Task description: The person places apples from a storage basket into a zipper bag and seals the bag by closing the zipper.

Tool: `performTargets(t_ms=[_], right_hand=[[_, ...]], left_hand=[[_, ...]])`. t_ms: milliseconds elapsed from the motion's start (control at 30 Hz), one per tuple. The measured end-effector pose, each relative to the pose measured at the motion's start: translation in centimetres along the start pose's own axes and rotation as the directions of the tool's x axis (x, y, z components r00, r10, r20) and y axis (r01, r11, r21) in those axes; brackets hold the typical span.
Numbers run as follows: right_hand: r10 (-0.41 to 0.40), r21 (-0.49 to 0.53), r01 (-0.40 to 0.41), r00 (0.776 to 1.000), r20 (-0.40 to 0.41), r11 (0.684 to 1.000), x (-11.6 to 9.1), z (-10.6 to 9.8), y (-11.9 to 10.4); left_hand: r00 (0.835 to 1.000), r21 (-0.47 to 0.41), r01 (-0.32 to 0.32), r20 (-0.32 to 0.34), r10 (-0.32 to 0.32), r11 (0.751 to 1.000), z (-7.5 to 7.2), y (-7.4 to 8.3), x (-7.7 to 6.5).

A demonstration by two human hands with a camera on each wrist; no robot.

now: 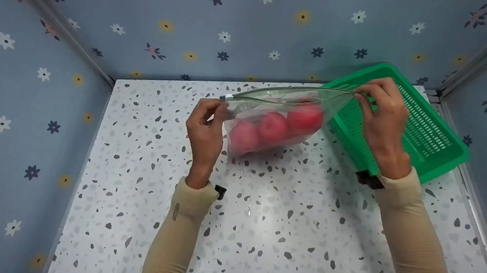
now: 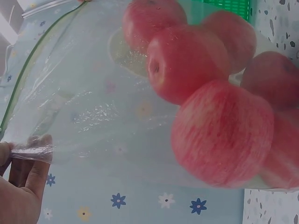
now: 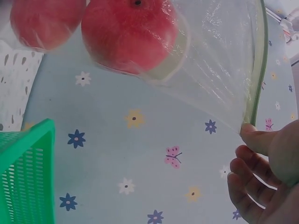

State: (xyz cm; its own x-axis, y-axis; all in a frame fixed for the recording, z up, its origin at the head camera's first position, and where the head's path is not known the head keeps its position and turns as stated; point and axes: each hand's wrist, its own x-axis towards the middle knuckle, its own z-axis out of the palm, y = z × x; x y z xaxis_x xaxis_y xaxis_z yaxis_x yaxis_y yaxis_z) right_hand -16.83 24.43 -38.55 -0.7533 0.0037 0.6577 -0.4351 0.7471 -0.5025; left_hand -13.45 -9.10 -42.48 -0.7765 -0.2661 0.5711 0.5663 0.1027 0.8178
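A clear slider zip bag [image 1: 336, 103] with a green zip edge holds several red apples [image 1: 274, 127] low inside it. In the head view the bag's two top edges bow apart between the hands. My left hand [image 1: 207, 127] pinches the left top corner, just below the white slider [image 1: 229, 97]. At the opposite corner, my right hand [image 1: 384, 116] pinches the end of the zip edge between thumb and index finger. The left wrist view shows the apples [image 2: 222, 133] bunched together, with the clear film bunched in the left fingers [image 2: 39, 175].
A green plastic basket [image 1: 443, 161] with slotted sides stands at the right, beneath my right hand and wrist. The speckled white tabletop [image 1: 262, 240] is bounded by flower-patterned blue walls [image 1: 243, 21] at the back and both sides.
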Motion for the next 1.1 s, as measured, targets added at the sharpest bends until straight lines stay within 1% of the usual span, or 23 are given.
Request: performTargets(t_ms=[300, 533, 800, 1100], right_hand=[[0.010, 0.017, -0.010, 0.999, -0.034, 1.000, 0.5, -0.8, -0.5], [0.017, 0.042, -0.015, 0.998, -0.061, 0.999, 0.8, -1.2, -0.8], [0.007, 0.046, -0.005, 0.998, -0.057, 0.999, 1.3, -1.6, -1.3], [0.012, 0.038, -0.010, 0.998, -0.066, 0.999, 1.7, -1.8, -1.4]], left_hand=[[1.000, 0.009, 0.005, 0.007, -0.005, 1.000, 0.1, 0.2, 0.3], [1.000, 0.006, 0.027, 0.015, -0.027, 1.000, 0.2, 0.6, 0.5], [0.998, -0.010, 0.060, 0.026, -0.060, 0.998, 0.3, 0.8, 0.7], [0.998, -0.036, 0.066, 0.019, -0.065, 0.997, 0.6, 1.0, 1.0]])
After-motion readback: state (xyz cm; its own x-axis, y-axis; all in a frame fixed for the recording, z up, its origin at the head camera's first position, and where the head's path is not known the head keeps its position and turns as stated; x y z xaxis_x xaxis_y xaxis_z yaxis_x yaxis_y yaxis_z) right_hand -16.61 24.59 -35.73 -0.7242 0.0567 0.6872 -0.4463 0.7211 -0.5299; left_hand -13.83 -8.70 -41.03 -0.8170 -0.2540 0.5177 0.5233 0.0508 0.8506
